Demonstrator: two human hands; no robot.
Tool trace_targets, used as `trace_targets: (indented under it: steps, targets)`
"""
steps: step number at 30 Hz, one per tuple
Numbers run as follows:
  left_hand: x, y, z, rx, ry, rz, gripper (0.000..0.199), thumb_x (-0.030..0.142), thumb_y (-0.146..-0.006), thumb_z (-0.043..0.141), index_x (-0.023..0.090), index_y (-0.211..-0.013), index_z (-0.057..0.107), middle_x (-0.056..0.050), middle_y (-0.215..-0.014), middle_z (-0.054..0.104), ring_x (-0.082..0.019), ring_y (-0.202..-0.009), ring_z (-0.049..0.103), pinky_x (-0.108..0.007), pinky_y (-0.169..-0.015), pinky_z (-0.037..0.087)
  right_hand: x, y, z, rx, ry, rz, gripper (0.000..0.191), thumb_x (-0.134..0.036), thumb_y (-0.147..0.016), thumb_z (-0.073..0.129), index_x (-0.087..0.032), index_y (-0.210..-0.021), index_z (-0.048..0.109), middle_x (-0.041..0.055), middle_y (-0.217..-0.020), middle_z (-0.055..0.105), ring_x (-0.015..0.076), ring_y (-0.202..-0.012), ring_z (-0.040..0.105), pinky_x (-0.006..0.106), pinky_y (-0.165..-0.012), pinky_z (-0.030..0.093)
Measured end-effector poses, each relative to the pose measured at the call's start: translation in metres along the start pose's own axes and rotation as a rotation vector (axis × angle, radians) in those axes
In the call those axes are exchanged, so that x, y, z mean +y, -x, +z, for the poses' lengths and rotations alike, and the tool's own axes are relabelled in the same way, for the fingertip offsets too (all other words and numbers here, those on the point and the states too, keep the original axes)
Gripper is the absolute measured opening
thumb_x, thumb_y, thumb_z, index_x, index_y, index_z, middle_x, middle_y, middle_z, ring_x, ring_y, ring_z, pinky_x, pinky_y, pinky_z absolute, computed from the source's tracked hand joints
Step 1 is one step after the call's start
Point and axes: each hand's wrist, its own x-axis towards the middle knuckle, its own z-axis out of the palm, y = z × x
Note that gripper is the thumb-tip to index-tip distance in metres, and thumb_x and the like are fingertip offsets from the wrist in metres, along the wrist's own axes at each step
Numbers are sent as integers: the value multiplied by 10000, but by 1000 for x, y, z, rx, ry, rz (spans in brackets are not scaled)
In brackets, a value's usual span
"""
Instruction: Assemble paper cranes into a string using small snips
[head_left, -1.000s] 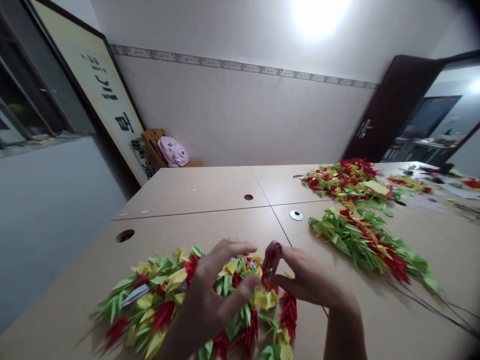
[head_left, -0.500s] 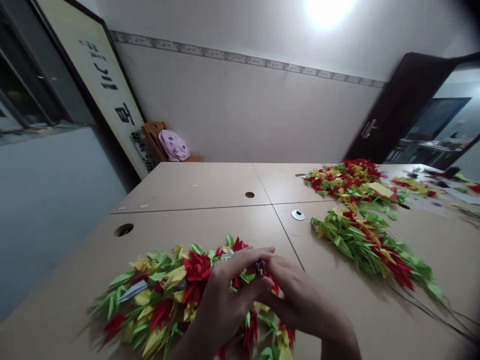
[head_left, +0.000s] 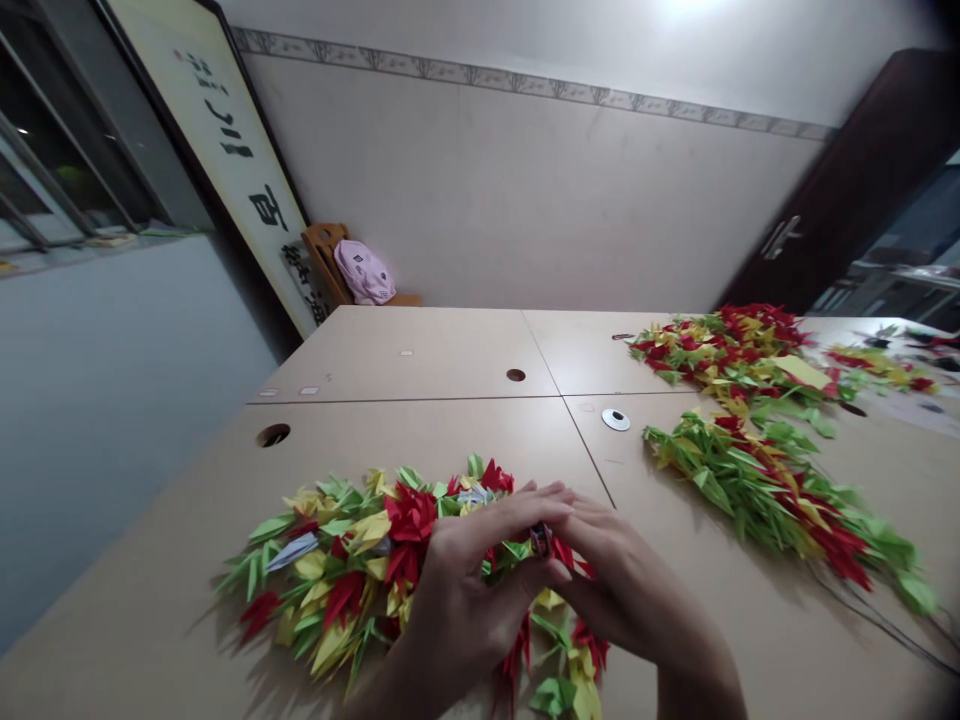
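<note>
My left hand (head_left: 480, 585) and my right hand (head_left: 619, 570) meet above the table, fingertips together. Between them shows a small dark object (head_left: 540, 540), partly covered by the fingers and too small to name. Both hands are closed around it, thumbs below and fingers on top. Just under and beside them spreads a bunch of folded paper flowers and leaves (head_left: 349, 570) in red, yellow, green and a little pale blue. Part of this bunch is hidden behind my hands and forearms.
On the right lie a long green and red paper bunch (head_left: 757, 490) with dark stems and a larger paper pile (head_left: 739, 345) behind it. The table (head_left: 442, 350) has round holes and a metal grommet (head_left: 616, 420). A pink backpack (head_left: 364, 272) rests on a chair beyond.
The view has tilted slightly downward and turned left, so the scene sits further right and higher. My hands keep nearly the same hold on the small dark object.
</note>
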Motion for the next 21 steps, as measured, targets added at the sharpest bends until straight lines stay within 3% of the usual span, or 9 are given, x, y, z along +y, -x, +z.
trace_targets:
  steps: [7, 12, 17, 21]
  targets:
    - [-1, 2, 5, 32, 14, 6, 380, 41, -726, 630, 289, -1012, 659, 30, -1069, 687, -137, -1015, 627, -230, -948, 479, 0, 2, -1, 12, -16, -38, 273, -206, -907, 435, -236, -1174, 484, 36, -952, 619, 163, -886, 548, 287, -790, 448]
    - [-2, 3, 2, 1, -10, -6, 372, 140, -765, 639, 304, -1098, 608, 15, -1169, 638, -156, -1077, 593, -277, -967, 470, 7, 4, -3, 49, -98, -10, 244, -174, -871, 501, -254, -1101, 510, 12, -928, 608, 136, -881, 561, 257, -779, 464]
    - [2, -1, -7, -14, -234, 10, 595, 325, -646, 757, 258, -1191, 527, -45, -1211, 605, -213, -1129, 549, -353, -978, 460, 14, 5, -7, 282, -546, 141, 211, -227, -892, 501, -302, -1088, 475, 22, -1025, 622, 170, -919, 596, 319, -739, 518]
    - [3, -2, -6, 54, -394, 136, 470, 286, -648, 761, 203, -1074, 582, -52, -1033, 678, -187, -983, 619, -323, -905, 499, 14, 3, -7, 413, -746, 22, 156, -277, -899, 496, -277, -1049, 453, 45, -1026, 644, 195, -1030, 564, 401, -922, 435]
